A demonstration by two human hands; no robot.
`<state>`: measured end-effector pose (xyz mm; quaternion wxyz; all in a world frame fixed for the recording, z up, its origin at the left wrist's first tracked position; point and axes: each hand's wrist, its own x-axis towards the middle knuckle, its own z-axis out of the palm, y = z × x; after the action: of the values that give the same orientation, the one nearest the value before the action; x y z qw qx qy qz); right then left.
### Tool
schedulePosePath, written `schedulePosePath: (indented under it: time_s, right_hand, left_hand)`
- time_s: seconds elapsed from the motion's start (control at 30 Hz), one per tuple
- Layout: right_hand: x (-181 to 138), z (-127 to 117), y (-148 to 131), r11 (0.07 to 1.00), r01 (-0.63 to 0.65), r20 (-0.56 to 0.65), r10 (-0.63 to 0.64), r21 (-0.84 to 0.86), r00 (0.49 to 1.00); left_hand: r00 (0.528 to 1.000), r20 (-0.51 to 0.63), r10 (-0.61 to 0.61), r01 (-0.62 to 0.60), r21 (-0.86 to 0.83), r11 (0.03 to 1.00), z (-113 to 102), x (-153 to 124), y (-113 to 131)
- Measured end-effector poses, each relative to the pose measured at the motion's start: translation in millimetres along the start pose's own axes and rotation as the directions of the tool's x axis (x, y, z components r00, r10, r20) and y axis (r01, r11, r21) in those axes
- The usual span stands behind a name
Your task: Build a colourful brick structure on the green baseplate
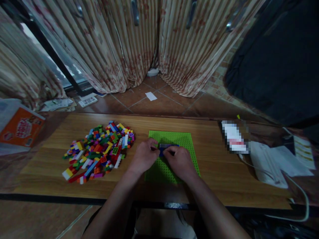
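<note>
A green studded baseplate (184, 139) lies on the wooden table (211, 176) in front of me. Both my hands rest on it, side by side. My left hand (144, 156) and my right hand (179, 161) pinch the two ends of a dark blue brick piece (167, 146) that sits on or just above the plate; I cannot tell whether it touches. The fingers of both hands are closed around it. A heap of loose bricks (98, 152) in many colours lies on the table to the left of my left hand.
An orange and white box (21, 129) sits at the table's left end. White papers and a white cable (274, 162) lie at the right end. Beyond the table are a tiled floor, striped curtains (124, 43) and a dark cloth at the right.
</note>
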<state>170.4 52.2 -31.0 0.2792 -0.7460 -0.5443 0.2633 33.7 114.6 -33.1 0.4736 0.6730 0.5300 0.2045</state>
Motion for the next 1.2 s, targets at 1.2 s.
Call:
schedulePosePath:
  time_s: [1.2]
  right_hand:
    - [4,4,10,0.996,-0.065,0.033,0.063,0.058,0.997]
  left_hand:
    - [0.999,-0.040,-0.010,0.018,0.204,0.979,5,-10,6]
